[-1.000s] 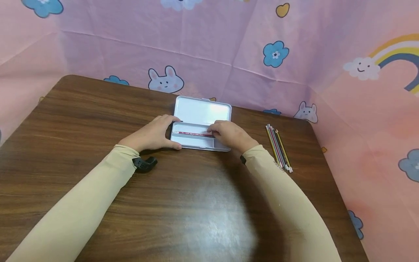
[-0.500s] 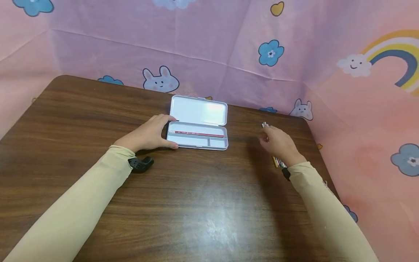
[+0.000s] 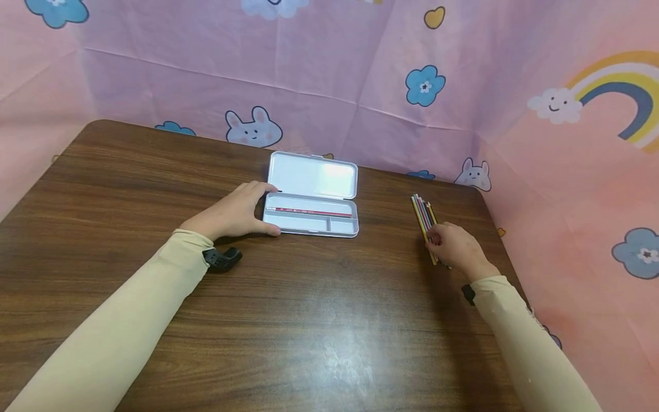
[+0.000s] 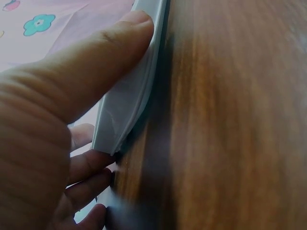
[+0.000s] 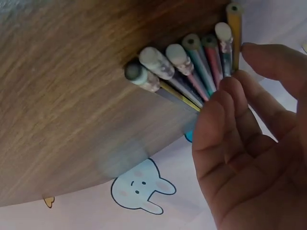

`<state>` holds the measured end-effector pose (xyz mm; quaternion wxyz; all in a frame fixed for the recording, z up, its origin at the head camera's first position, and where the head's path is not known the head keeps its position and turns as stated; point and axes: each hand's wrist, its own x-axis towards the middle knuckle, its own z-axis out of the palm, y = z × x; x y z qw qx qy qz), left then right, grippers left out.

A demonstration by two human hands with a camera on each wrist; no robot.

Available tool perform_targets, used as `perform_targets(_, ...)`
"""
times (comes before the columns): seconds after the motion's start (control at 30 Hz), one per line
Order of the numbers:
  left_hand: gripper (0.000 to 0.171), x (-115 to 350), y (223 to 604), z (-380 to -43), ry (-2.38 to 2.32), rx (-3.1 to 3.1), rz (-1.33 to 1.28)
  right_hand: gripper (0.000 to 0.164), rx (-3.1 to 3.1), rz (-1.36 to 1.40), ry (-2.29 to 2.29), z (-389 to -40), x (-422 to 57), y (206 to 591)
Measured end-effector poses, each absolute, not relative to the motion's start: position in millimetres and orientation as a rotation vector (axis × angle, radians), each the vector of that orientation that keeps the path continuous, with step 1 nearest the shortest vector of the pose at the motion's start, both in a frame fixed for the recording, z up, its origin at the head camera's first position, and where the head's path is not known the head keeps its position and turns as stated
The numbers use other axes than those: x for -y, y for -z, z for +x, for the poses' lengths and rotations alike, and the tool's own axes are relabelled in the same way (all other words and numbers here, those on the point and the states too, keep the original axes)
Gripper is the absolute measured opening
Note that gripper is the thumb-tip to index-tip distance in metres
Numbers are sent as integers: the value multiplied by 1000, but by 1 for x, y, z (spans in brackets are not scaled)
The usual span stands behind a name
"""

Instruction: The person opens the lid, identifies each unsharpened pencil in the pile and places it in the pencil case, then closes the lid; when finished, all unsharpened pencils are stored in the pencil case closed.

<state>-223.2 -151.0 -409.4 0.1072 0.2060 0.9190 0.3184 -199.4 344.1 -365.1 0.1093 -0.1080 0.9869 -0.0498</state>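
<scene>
A white pencil case lies with its lid folded back, and a red pencil rests in its long rear compartment. My left hand holds the case's left end, thumb along the front wall and fingers round the back. To the right, my right hand is at the near part of a loose row of pencils. The right wrist view has its thumb and index finger pinching a yellow pencil at the row's edge. Beside it lie several more pencils, some tipped with white erasers; the hand partly covers them.
The brown wooden table carries the case near its back edge. Behind and to the right hangs a pink printed cloth, close to the table's edges. Each wrist wears a black band.
My right hand has left the case, where the red pencil now lies uncovered, and gone right to the pencils, then toward their near ends. The left hand stays on the case.
</scene>
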Motion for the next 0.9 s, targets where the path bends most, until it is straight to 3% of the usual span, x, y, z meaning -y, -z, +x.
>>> perform_targets(0.9, 105, 148, 409, -223, -897, -2728, 595, 19, -2932, -267, 259, -202, -312, 378)
